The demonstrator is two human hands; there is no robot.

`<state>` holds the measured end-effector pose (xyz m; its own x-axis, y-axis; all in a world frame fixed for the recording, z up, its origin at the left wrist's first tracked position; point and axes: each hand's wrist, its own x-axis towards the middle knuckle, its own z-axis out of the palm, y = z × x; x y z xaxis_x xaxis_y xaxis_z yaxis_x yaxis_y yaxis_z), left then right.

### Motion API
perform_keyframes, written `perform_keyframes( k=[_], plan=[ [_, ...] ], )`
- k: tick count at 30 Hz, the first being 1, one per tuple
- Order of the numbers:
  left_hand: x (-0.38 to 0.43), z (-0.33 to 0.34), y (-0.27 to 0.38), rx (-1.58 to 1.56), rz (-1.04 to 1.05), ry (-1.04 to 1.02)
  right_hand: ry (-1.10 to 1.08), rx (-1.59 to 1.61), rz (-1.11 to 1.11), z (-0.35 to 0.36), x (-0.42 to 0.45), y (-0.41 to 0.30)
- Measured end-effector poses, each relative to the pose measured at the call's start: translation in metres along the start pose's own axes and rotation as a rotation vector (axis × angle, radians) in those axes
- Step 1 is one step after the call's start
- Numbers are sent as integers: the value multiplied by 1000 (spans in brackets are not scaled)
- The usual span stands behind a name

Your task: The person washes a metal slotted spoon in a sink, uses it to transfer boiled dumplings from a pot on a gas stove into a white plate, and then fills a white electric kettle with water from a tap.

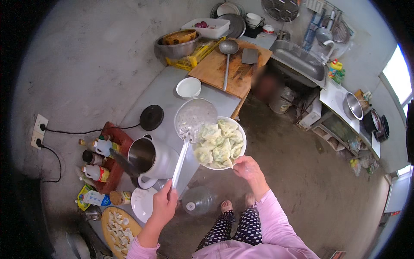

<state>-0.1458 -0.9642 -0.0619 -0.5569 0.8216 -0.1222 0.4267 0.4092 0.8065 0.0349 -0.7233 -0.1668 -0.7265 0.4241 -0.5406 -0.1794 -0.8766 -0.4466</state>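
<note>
My left hand (165,200) grips the long handle of a metal skimmer (195,113), whose perforated round head tilts over the left rim of a white bowl. That bowl (243,132) is heaped with cooked dumplings (221,145), pale and greenish. My right hand (247,168) holds the bowl by its near right rim, out past the counter edge. Left of the skimmer handle, a deep pale pot (166,158) has its dark inside showing. Past the skimmer head, a white bowl (189,87) rests on the counter.
A wooden cutting board (210,69) bears a ladle (229,47) and a cleaver (250,56). Bottles crowd a red rack (111,174) by the wall. Below it lie a white plate (142,202) and a board of raw dumplings (121,231). A large plastic bottle (199,200) stands by my feet.
</note>
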Motion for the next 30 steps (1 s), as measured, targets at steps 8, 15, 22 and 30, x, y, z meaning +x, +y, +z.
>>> perform_keyframes(
  k=[8, 15, 22, 30],
  plan=[
    [67, 52, -13, 331, 106, 213, -83, 137, 158, -53, 116, -40],
    [109, 82, -7, -112, -224, 142, -63, 168, 239, -90, 160, -53],
    [237, 118, 29, -732, -437, 40, -17, 173, 263, -98, 175, -76],
    [411, 138, 28, -775, -341, -39, -3, -243, 184, -62, 162, -100]
  ],
)
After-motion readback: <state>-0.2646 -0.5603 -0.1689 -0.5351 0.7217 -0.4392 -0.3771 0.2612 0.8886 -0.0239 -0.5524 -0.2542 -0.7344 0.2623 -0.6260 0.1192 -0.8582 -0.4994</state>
